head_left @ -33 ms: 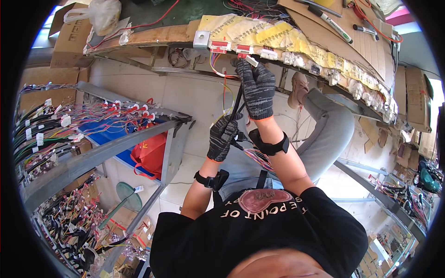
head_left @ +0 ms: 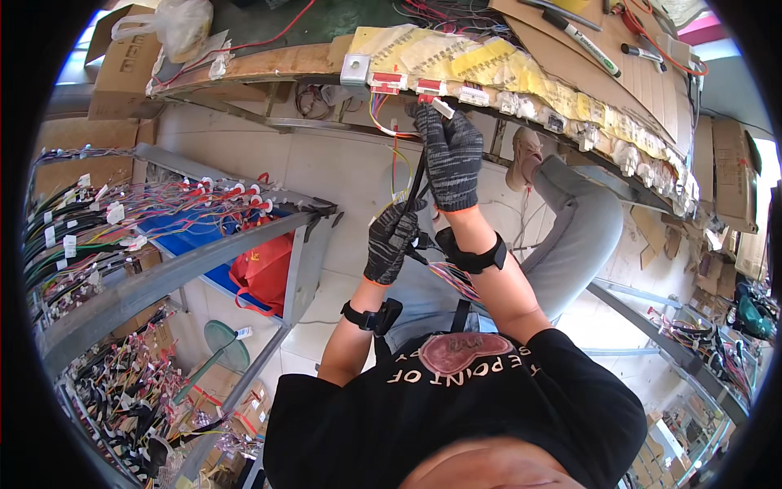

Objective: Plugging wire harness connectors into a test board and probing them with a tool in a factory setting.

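Observation:
My right hand point(head_left: 450, 159), in a dark grey knit glove, reaches up to the bench's front edge. Its closed fingers hold a white connector point(head_left: 442, 108) just below a red-and-white socket point(head_left: 429, 87). My left hand point(head_left: 393, 243), gloved alike, is closed around a wire harness with a black sleeve point(head_left: 417, 181) that runs up toward the right hand. Thin yellow and green wires point(head_left: 397, 167) rise beside the left hand. To the left, another red-and-white socket point(head_left: 386, 83) has coloured wires point(head_left: 376, 114) hanging from it. My fingers hide part of the connector.
More white sockets point(head_left: 521, 104) line the bench edge under yellow labels point(head_left: 481, 59). Markers point(head_left: 582, 42) lie on cardboard at the back right. On the left, a metal rack point(head_left: 187, 273) carries many wire harnesses, with a red bag point(head_left: 265, 269) beside it. My leg point(head_left: 574, 220) extends under the bench.

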Demonstrator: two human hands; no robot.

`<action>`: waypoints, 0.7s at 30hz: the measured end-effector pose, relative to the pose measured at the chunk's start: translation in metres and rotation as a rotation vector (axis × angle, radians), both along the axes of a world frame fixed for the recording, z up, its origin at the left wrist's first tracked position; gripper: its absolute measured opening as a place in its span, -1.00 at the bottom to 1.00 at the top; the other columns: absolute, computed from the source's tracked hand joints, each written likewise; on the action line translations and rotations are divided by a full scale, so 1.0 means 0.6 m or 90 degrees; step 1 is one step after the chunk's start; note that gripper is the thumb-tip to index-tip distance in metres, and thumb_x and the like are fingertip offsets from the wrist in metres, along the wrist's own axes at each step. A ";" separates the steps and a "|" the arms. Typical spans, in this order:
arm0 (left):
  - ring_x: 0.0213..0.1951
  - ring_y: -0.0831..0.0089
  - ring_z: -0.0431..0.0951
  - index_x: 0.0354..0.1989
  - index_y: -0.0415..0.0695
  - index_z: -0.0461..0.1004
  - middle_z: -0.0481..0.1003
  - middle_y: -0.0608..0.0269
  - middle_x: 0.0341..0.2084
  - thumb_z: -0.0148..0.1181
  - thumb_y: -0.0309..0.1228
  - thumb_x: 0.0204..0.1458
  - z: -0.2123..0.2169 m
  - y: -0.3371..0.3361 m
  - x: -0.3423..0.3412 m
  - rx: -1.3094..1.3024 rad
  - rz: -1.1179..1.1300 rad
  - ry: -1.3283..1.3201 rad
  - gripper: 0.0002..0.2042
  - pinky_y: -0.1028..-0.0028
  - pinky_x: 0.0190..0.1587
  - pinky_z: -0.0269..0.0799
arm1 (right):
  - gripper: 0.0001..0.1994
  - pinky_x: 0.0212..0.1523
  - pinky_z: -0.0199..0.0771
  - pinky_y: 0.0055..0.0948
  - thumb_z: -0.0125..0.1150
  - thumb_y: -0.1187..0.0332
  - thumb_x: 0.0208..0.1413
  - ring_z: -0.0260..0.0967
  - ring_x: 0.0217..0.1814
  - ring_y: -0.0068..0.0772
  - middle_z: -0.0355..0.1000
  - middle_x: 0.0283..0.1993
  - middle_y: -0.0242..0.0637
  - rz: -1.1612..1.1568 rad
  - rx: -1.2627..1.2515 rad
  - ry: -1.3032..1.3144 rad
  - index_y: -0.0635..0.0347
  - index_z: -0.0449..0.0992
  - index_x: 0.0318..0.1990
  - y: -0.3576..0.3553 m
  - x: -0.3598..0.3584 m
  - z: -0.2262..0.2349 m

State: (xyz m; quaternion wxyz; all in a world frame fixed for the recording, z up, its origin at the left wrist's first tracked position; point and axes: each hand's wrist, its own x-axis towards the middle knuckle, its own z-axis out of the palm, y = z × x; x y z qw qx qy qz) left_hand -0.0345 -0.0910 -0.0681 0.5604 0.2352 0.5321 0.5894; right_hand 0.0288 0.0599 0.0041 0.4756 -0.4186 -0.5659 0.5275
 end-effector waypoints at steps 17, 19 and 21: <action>-0.48 0.69 0.33 -0.08 -0.24 0.41 0.42 0.45 -0.46 0.00 -0.46 0.08 0.013 0.006 -0.011 -0.034 -0.012 0.073 -0.75 0.64 -0.42 0.28 | -0.83 -0.37 0.32 -0.60 0.02 0.45 0.10 0.33 -0.42 -0.63 0.48 -0.41 -0.30 -0.147 0.001 0.025 0.38 0.45 -0.24 -0.012 -0.043 -0.011; -0.47 0.70 0.33 -0.08 -0.24 0.41 0.43 0.45 -0.45 0.01 -0.45 0.08 0.007 0.006 -0.010 -0.044 -0.016 0.067 -0.75 0.65 -0.42 0.27 | -0.83 -0.38 0.32 -0.59 0.02 0.44 0.10 0.32 -0.43 -0.63 0.48 -0.41 -0.30 -0.174 -0.001 0.027 0.37 0.45 -0.25 -0.011 -0.051 -0.011; -0.46 0.70 0.33 -0.08 -0.23 0.41 0.43 0.45 -0.44 0.01 -0.44 0.08 0.006 0.009 -0.008 -0.053 -0.022 0.061 -0.75 0.66 -0.41 0.26 | -0.83 -0.39 0.31 -0.58 0.02 0.43 0.10 0.32 -0.43 -0.62 0.48 -0.42 -0.30 -0.203 -0.002 0.029 0.37 0.46 -0.26 -0.007 -0.050 -0.004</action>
